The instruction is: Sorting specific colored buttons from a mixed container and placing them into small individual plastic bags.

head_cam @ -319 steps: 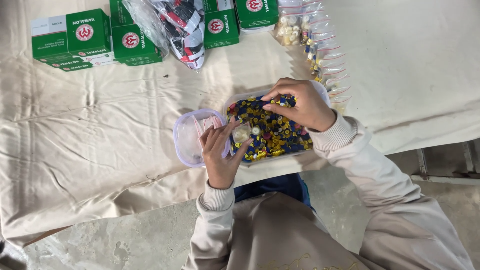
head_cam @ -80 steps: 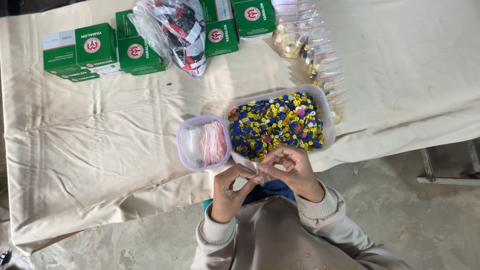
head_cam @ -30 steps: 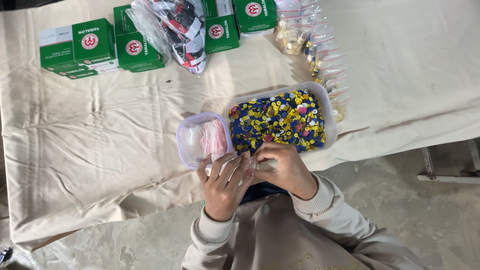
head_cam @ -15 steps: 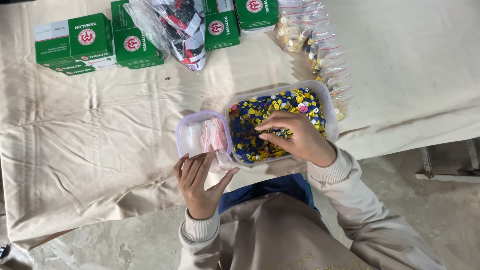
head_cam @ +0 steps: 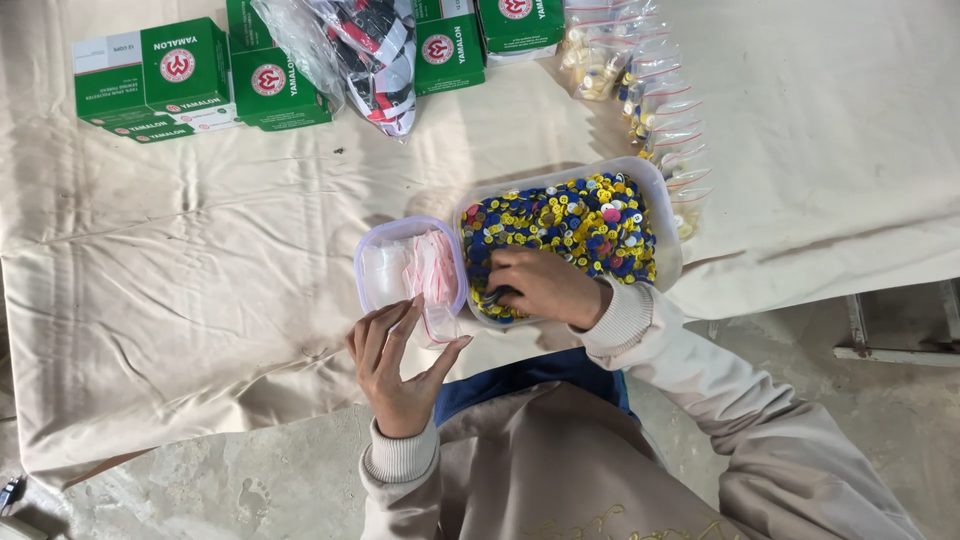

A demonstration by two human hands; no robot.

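A clear rectangular tub (head_cam: 668,215) full of small yellow, blue and pink buttons (head_cam: 590,215) sits on the cloth-covered table. My right hand (head_cam: 545,285) is inside its near left corner, fingers curled down into the buttons. Left of it, touching, is a small clear round-cornered container (head_cam: 372,250) of empty clear zip bags with red strips. My left hand (head_cam: 395,365) is just below that container, palm up and fingers spread. One small clear bag (head_cam: 437,323) sits between its thumb and fingers.
Green cartons (head_cam: 170,75) and a plastic bag of red, black and white items (head_cam: 365,45) lie along the far edge. Filled little zip bags (head_cam: 640,75) trail down to the tub. The cream cloth (head_cam: 200,260) drapes over the table's near edge above a concrete floor (head_cam: 250,480).
My right hand has slid from the middle of the tub to its near left corner. My left hand has lifted toward the small container, and a small bag now shows at its fingers.
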